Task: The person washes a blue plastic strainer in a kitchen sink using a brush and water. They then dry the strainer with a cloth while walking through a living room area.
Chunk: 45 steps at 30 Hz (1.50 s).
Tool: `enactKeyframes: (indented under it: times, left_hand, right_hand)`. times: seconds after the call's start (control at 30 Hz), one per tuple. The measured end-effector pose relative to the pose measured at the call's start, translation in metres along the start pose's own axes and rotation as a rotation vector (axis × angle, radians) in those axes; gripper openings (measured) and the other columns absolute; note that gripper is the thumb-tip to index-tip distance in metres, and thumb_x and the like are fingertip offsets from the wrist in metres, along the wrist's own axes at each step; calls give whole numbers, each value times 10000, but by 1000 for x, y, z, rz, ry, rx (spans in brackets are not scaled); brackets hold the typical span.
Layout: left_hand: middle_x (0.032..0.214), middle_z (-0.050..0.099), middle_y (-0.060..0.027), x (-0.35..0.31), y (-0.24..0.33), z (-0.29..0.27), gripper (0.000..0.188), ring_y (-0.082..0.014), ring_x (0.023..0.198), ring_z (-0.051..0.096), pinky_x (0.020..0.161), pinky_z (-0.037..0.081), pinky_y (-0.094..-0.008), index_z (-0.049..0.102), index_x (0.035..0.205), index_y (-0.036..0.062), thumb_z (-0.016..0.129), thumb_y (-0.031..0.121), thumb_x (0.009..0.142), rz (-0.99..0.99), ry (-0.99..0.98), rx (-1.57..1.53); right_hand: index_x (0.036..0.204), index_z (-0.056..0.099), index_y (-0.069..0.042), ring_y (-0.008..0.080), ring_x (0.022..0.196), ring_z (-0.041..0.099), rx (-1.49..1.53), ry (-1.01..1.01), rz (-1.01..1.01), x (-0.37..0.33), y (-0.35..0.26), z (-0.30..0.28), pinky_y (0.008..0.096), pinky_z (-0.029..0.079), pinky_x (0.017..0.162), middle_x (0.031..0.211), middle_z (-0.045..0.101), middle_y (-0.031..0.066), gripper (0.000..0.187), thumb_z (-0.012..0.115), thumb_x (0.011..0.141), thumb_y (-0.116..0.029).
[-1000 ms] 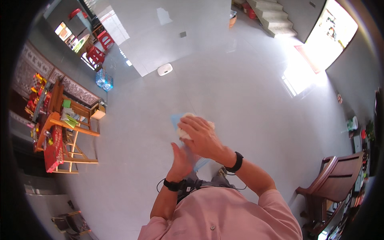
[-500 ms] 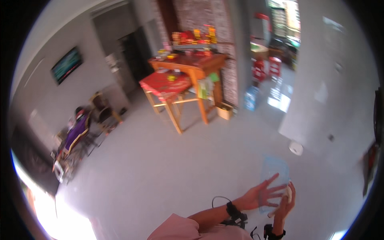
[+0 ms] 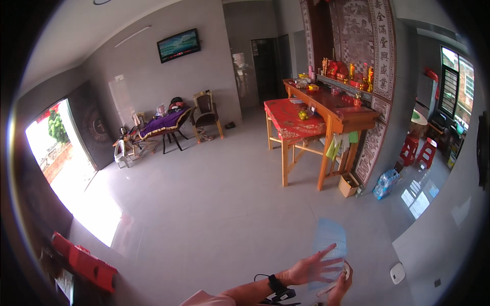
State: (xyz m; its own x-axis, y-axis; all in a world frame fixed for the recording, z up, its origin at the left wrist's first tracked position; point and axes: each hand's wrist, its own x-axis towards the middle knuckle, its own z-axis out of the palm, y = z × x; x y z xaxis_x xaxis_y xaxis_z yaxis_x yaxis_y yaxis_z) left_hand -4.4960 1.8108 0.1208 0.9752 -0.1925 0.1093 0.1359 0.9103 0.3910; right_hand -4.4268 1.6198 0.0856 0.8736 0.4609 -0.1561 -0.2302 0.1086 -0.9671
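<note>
A see-through pale blue ribbed sheet [image 3: 326,232] is held up in front of me at the lower right. My left hand [image 3: 309,268] reaches in from the left with its fingers spread. The fingers overlap the sheet, and their tips look striped through it; whether they press on it I cannot tell. At the sheet's right edge my right hand [image 3: 339,292] has its fingers curled round a small whitish piece [image 3: 347,269], whose kind is unclear. A pale end of something sticks out below, between the hands. A black strap with a device [image 3: 279,286] sits on my left wrist.
A wooden altar table [image 3: 352,120] and a lower red-covered table [image 3: 288,122] stand ahead. A cardboard box [image 3: 348,185] and a pack of bottles [image 3: 386,184] sit right of them. A white device [image 3: 397,273] lies right of my hands. Chairs [image 3: 206,109] line the far wall.
My view has swung to the left, bringing the doorway and a red object at lower left into sight. Both hands still have the blue sheet between them, lower in the picture.
</note>
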Motion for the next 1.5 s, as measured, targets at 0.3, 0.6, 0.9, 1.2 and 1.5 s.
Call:
enactKeyframes:
  times: [0.3,0.6,0.9,1.2,1.5]
  left_hand:
    - [1733,167,-133,141,-36,9,943,-339,1590,190,1253,245,-588,97,1701,223,607,590,998,126,14,133]
    - [1726,224,-127,244,-53,-8,767,-346,1563,282,1236,305,-564,141,1695,152,530,416,1088,92,157,206]
    - [1735,207,-125,330,-6,-51,798,-357,1562,278,1223,330,-567,34,1701,258,477,513,1088,-126,42,358]
    - [1670,255,-125,403,85,-98,842,-298,1556,258,1280,240,-422,28,1688,154,128,706,1060,86,-21,482]
    - [1616,396,-114,385,138,-106,875,-251,1510,362,1290,222,-421,186,1675,142,200,748,1044,310,387,-39]
  right_hand:
    - [1413,518,15,280,1195,598,-151,-67,-270,117,-49,-97,430,478,1042,1326,596,174,454,491,1033,-230]
    - [1467,517,25,317,1267,611,-393,11,-524,167,-87,-155,444,516,1046,1419,586,220,490,545,1080,-274]
    - [1395,550,12,399,1259,581,-634,122,-690,319,-121,-160,463,435,1109,1358,583,220,435,563,1006,-182]
    - [1404,556,25,404,1365,543,-800,-262,-1092,408,-141,-92,477,442,1132,1472,557,232,451,583,1053,-257]
    - [1251,640,30,437,1253,611,-654,-629,-1122,471,-129,-23,537,461,1098,1308,639,226,350,625,951,-151]
